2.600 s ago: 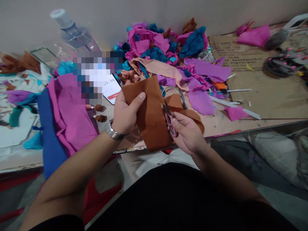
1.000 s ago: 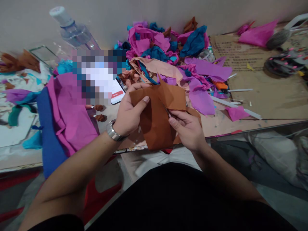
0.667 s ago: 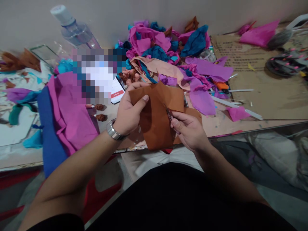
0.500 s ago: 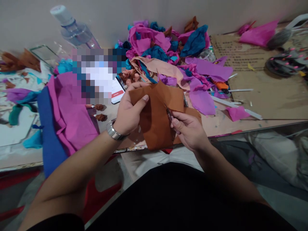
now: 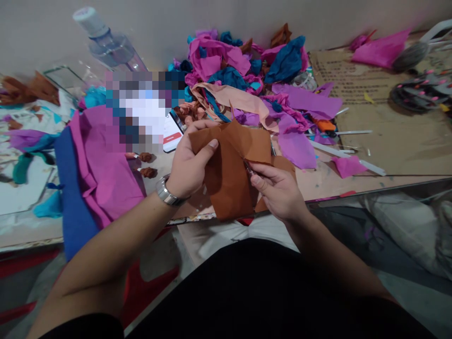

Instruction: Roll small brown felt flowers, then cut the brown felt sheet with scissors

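Observation:
A sheet of brown crepe paper (image 5: 229,179) is held up over the front edge of the table, with a slit running into it from its lower right. My left hand (image 5: 192,160) pinches its upper left part, thumb on top and fingers behind. In my right hand (image 5: 278,190) is a pair of small scissors (image 5: 249,168), gripped between thumb and fingers. Their blades are in the slit and mostly covered by the paper, and their handles are largely hidden by my fingers. Another brown piece (image 5: 282,164) lies behind my right hand.
Pink, purple and blue crepe paper scraps (image 5: 229,61) are heaped at the back. A phone (image 5: 173,134), partly blurred out, lies left of my hands near a clear bottle (image 5: 116,49). Pink paper (image 5: 106,165) covers the left side. White sticks (image 5: 353,157) and cardboard (image 5: 395,141) lie right.
The scissors have moved slightly, and less of their blades shows now. The paper's right flap has shifted a little. My left hand has stayed in place.

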Tool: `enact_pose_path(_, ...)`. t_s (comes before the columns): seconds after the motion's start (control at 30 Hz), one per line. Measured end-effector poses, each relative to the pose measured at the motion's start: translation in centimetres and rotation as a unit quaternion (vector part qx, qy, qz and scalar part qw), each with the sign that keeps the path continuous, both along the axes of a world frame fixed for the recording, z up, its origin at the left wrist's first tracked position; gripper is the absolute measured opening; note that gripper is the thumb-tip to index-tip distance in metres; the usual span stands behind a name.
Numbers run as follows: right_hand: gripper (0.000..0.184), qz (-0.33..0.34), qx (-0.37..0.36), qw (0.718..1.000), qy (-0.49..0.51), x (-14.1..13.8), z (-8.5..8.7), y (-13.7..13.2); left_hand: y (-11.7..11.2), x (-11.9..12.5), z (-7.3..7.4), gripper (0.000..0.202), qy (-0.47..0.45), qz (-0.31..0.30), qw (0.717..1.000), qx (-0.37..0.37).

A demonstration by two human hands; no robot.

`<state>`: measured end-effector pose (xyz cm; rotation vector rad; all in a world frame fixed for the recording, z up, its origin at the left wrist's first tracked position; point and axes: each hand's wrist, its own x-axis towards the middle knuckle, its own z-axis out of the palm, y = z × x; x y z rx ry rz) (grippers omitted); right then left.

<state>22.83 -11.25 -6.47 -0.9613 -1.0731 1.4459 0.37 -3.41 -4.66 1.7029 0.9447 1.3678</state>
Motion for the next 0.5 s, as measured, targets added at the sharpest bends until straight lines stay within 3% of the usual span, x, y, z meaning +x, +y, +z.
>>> enact_pose_path(0.5, 0.048, 0.002, -0.004, 1.0, 0.006, 0.0, 0.02, 0.0, -0.11, 0.27, 0.19, 0.041, 0.001, 0.015, 1.0, 0.004)
